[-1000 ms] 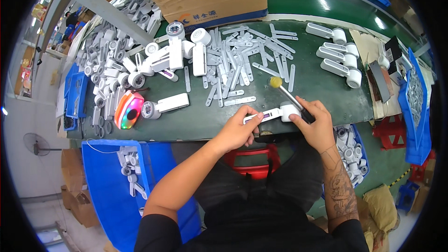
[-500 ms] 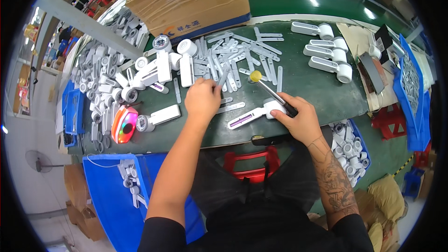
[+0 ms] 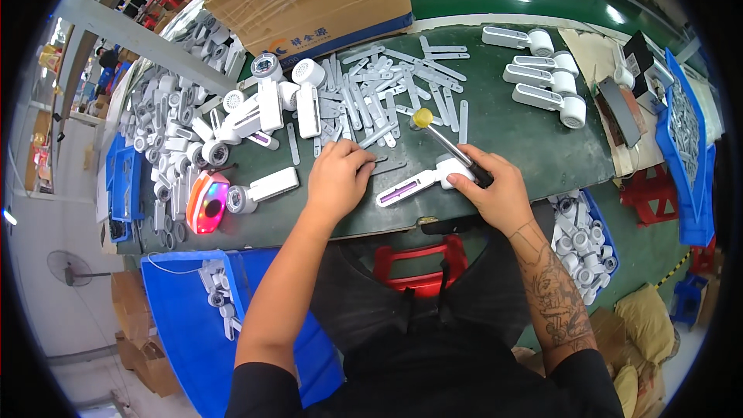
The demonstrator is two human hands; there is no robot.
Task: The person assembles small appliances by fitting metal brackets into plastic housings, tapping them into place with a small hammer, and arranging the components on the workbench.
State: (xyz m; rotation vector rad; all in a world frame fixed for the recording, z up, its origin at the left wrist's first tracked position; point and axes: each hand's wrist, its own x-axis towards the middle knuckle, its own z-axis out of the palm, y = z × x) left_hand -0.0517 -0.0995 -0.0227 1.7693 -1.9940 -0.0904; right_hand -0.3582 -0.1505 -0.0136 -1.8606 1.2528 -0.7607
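Note:
My left hand (image 3: 339,179) is closed at the near edge of a heap of slim grey plastic strips (image 3: 364,97). Its bent fingertips meet the end of a grey plastic strip (image 3: 390,167); the grip is partly hidden. In my right hand (image 3: 495,190) is a small hammer (image 3: 443,139) with a round yellow head, metal shaft and black handle, head pointing away from me. Under that hand lies a white handheld fan (image 3: 410,186), its handle toward the left with a purple slot facing up. My right thumb reaches the fan's round head.
White fans (image 3: 309,108) crowd the left, near a red device with coloured lights (image 3: 207,203). Several finished-looking fans (image 3: 538,77) lie at the far right. A cardboard box (image 3: 309,4) stands behind the heap. Blue bins (image 3: 182,317) sit below the table edge.
My left hand has drawn slightly nearer to me, and the strips at its fingertips have shifted and look darker. The right hand keeps the hammer above the fan, nearly unmoved.

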